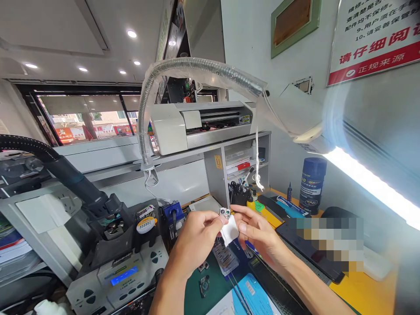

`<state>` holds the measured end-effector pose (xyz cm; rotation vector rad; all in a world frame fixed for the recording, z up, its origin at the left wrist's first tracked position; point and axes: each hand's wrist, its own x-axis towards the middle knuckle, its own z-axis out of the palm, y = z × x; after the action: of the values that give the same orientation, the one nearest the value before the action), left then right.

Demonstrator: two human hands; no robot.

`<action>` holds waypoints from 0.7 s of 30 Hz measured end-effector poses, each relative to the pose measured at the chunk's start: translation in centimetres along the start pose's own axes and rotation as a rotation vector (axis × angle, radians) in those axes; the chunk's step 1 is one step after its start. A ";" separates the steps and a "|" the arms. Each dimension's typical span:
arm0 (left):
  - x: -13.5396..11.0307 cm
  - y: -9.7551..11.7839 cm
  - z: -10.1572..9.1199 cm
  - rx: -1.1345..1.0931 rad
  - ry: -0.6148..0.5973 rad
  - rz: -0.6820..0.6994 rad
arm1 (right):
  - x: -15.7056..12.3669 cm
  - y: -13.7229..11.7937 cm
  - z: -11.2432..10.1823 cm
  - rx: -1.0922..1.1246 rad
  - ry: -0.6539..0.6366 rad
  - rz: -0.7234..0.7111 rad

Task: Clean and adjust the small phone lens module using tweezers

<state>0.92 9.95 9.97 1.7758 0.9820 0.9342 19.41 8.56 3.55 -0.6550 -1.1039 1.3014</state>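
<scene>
My left hand (pixel 198 234) pinches a small phone camera module (pixel 225 212) with two lenses facing me, between thumb and fingertips. Just beneath the module hangs a white wipe (pixel 230 230), creased and pointed at its lower end. My right hand (pixel 260 232) is closed on the right edge of this wipe, its index finger stretched out beside the module. Below the hands, a small dark metal part (pixel 204 285) lies on the green mat (pixel 193 299). A pair of tweezers (pixel 241 295) rests on a blue card (pixel 254 291).
A hot-air station (pixel 121 280) with a lit display stands at left. Overhead arches a flexible lamp arm (pixel 197 65), its bright tube at right. A dark flat device (pixel 308 245) and a blue spray can (pixel 312 186) occupy the right side. Shelves (pixel 243 162) stand behind.
</scene>
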 end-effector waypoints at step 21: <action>-0.1 0.9 0.3 -0.183 -0.102 -0.087 | 0.2 0.8 -0.2 -0.017 0.008 0.115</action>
<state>1.37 9.47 10.67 1.5990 0.8726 0.8430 19.18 9.00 2.81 -0.7448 -1.0844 1.3880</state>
